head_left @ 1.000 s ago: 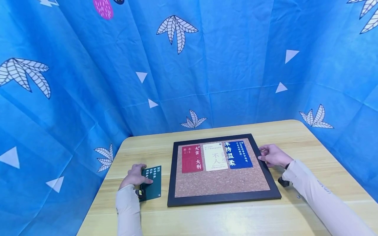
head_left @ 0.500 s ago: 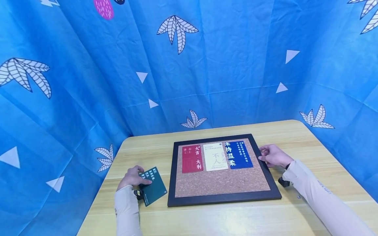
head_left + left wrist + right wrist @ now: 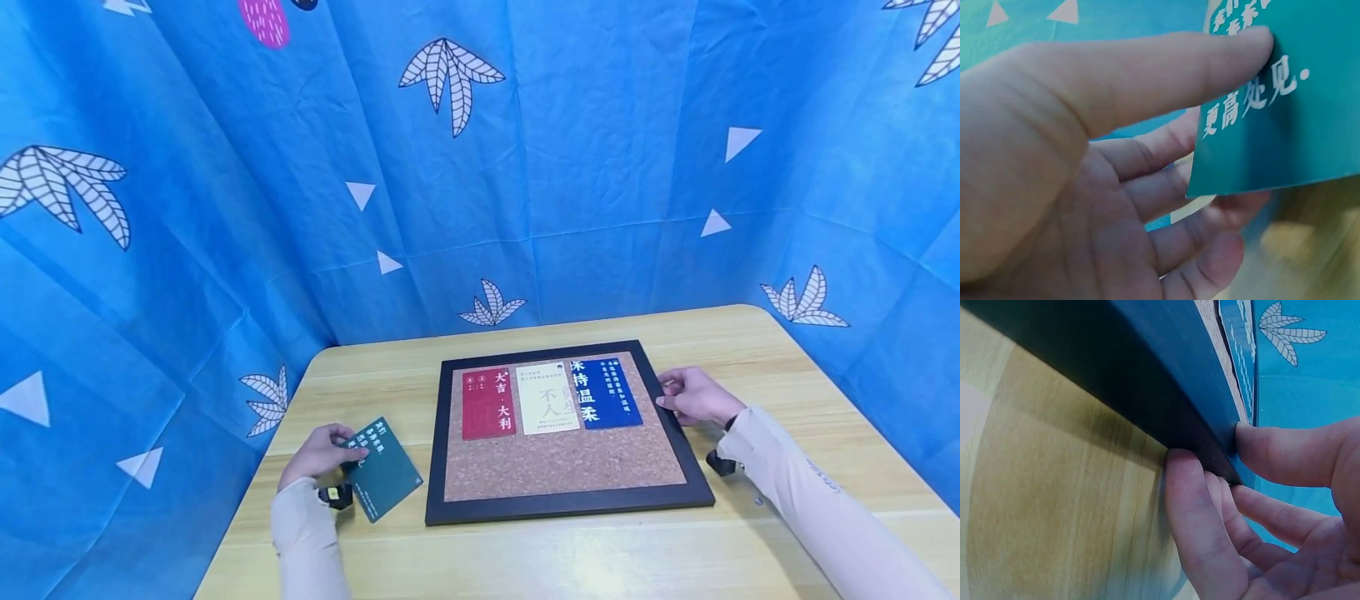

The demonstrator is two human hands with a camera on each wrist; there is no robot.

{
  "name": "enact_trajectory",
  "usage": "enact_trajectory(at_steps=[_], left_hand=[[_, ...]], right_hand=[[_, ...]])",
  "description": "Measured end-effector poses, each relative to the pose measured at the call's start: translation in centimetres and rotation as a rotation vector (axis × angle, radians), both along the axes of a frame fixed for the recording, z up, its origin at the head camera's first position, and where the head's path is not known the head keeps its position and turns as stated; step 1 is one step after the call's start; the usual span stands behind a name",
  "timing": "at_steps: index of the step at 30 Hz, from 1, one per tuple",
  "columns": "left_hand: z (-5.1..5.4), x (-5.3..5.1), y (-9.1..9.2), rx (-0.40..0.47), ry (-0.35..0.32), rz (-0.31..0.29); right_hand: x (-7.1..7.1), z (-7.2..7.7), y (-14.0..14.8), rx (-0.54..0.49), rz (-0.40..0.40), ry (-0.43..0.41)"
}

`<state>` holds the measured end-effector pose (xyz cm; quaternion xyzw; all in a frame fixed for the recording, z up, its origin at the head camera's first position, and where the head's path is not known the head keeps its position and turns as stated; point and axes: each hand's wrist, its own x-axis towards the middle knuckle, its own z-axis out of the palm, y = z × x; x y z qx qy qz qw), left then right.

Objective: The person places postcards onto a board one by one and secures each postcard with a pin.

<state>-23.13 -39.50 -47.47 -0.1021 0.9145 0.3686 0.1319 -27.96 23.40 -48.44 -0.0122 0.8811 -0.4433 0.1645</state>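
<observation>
My left hand (image 3: pixel 318 454) pinches a dark green card (image 3: pixel 386 471) with white characters, thumb on its printed face and fingers behind. In the left wrist view the card (image 3: pixel 1285 125) is tilted above the wood. To its right lies a black-framed cork board (image 3: pixel 562 467). Across its upper part sit a red card (image 3: pixel 487 404), a cream card (image 3: pixel 547 400) and a blue card (image 3: pixel 611 393) in a row. My right hand (image 3: pixel 697 395) grips the board's right edge. The right wrist view has the thumb on the frame's (image 3: pixel 1166 369) top face and the fingers against its outer side.
The board lies flat on a light wooden table (image 3: pixel 540 554). A blue patterned curtain (image 3: pixel 600 192) hangs behind the table and along both sides. Each wrist wears a small black camera.
The green card has come off the table and turned at an angle in my left hand. That hand has shifted left and slightly down. My right hand and the board have stayed put.
</observation>
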Motion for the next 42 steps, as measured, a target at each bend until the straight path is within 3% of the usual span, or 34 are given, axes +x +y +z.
enact_trajectory(at_steps=[7, 14, 20, 29, 37, 42], left_hand=[[0.6, 0.5, -0.4, 0.097, 0.008, 0.011], [0.5, 0.8, -0.9, 0.186, 0.034, 0.010], [0.5, 0.9, -1.4, 0.215, 0.026, 0.020], [1.8, 1.1, -1.5, 0.328, 0.059, 0.018], [3.1, 1.4, -1.5, 0.291, 0.098, -0.026], [3.7, 1.2, -1.0, 0.316, 0.105, -0.017]], right_hand=[[0.2, 0.1, 0.0, 0.007, -0.005, -0.002], [0.1, -0.1, 0.1, 0.011, -0.005, -0.003], [0.1, -0.2, 0.1, 0.006, -0.003, 0.005], [0.0, -0.2, 0.0, 0.014, -0.009, -0.001], [-0.1, 0.0, 0.0, 0.021, -0.014, -0.006], [-0.1, -0.1, 0.0, 0.021, -0.014, -0.002]])
